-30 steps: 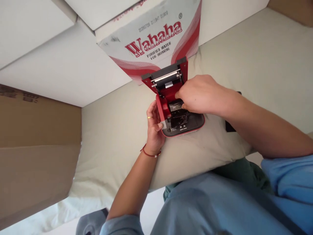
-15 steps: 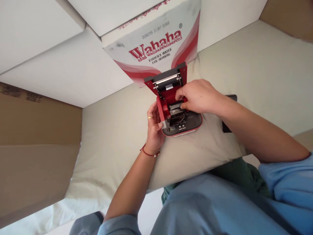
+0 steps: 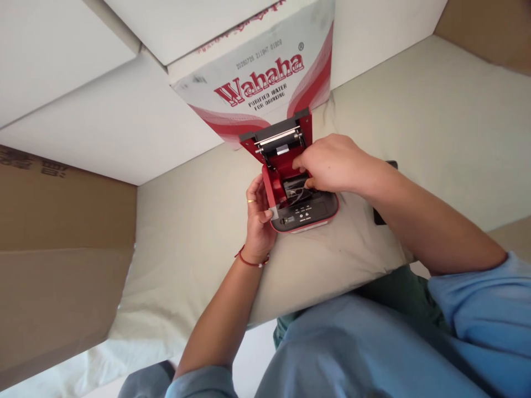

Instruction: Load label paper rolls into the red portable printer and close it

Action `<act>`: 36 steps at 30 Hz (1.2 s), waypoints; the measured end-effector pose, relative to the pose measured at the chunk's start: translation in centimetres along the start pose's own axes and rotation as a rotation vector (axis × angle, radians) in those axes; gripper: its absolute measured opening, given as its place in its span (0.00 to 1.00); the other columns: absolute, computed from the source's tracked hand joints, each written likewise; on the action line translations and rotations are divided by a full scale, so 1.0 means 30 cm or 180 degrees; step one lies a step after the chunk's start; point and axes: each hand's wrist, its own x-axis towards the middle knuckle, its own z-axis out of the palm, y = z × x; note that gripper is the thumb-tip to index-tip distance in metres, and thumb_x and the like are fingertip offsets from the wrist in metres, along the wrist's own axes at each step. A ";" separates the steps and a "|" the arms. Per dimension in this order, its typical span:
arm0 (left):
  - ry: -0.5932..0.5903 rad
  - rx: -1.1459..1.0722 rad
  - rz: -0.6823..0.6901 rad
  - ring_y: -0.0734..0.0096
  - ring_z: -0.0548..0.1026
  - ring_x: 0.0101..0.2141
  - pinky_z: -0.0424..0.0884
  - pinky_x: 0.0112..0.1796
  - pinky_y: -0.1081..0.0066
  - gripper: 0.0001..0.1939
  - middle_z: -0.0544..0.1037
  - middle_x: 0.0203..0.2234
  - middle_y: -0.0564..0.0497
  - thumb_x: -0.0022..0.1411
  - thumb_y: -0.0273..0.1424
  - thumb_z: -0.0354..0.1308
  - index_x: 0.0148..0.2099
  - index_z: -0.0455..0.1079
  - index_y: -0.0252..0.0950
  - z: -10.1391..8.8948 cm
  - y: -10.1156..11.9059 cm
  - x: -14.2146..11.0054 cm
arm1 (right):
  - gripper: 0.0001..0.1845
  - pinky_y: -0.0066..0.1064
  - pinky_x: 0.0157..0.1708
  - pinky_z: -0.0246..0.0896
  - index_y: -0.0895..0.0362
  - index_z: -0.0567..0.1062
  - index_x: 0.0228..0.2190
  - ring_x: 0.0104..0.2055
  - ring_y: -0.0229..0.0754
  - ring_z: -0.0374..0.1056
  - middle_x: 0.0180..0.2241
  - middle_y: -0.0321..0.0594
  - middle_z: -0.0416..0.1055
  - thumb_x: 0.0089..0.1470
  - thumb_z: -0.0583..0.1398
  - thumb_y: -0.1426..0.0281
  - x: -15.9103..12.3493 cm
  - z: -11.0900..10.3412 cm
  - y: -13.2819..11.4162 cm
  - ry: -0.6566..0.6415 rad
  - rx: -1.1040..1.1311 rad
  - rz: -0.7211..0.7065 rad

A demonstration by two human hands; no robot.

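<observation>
A red and black printer [image 3: 305,219], its lid [image 3: 277,138] raised with a roller showing, rests on the pale cloth. My left hand [image 3: 260,215] is closed around its left side, thumb near the front corner. Inside the red bay lies a dark, glossy block [image 3: 293,188], with a thin wire looping over its front. My right hand [image 3: 329,165] reaches in from the right, thumb and fingers bent at the block's right edge. Part of the block and some fingertips are hidden.
A Wahaha water carton [image 3: 265,77] stands right behind the raised lid. White boxes [image 3: 95,121] line the back, and a brown carton [image 3: 62,254] is at left. A dark flat object [image 3: 378,215] lies partly under my right forearm.
The dark block has tipped back and down into the bay, uncovering more of the front panel and the wire. My right hand has stayed on its edge; my left hand still holds the printer.
</observation>
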 end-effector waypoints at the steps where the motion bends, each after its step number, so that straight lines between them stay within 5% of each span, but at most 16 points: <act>1: -0.0005 0.0010 0.0004 0.45 0.69 0.75 0.70 0.73 0.50 0.41 0.73 0.73 0.51 0.58 0.55 0.79 0.70 0.74 0.55 0.000 0.000 0.000 | 0.07 0.42 0.42 0.66 0.52 0.87 0.41 0.50 0.61 0.83 0.44 0.47 0.88 0.60 0.70 0.73 0.002 -0.004 -0.004 -0.0029 -0.0066 -0.0006; 13: 0.0023 -0.0010 -0.0026 0.44 0.70 0.74 0.74 0.70 0.49 0.40 0.73 0.73 0.50 0.59 0.53 0.79 0.70 0.75 0.55 0.005 0.003 -0.001 | 0.12 0.41 0.42 0.66 0.53 0.87 0.44 0.51 0.62 0.83 0.46 0.48 0.88 0.59 0.68 0.74 0.014 -0.003 -0.027 -0.0021 -0.0132 0.0104; 20: 0.0043 -0.0042 0.0022 0.47 0.71 0.73 0.75 0.68 0.53 0.39 0.75 0.72 0.51 0.59 0.53 0.79 0.69 0.76 0.55 0.010 0.005 0.001 | 0.16 0.38 0.41 0.61 0.48 0.86 0.47 0.49 0.53 0.82 0.46 0.36 0.89 0.58 0.69 0.74 0.018 0.022 0.023 0.0170 0.0248 -0.0029; 28: 0.0031 0.0034 0.0033 0.45 0.70 0.74 0.72 0.71 0.50 0.40 0.74 0.73 0.49 0.59 0.55 0.79 0.70 0.74 0.55 0.006 0.002 0.002 | 0.21 0.38 0.44 0.63 0.47 0.86 0.54 0.51 0.53 0.83 0.51 0.36 0.89 0.59 0.71 0.71 0.011 0.046 0.052 0.0335 0.0509 -0.0058; 36: 0.0128 0.0019 0.0021 0.48 0.71 0.73 0.74 0.69 0.54 0.38 0.75 0.72 0.50 0.61 0.54 0.77 0.69 0.75 0.54 0.007 -0.004 0.002 | 0.04 0.42 0.43 0.67 0.51 0.86 0.36 0.49 0.60 0.83 0.40 0.45 0.88 0.58 0.73 0.71 0.015 0.000 0.003 0.0080 -0.0035 -0.0186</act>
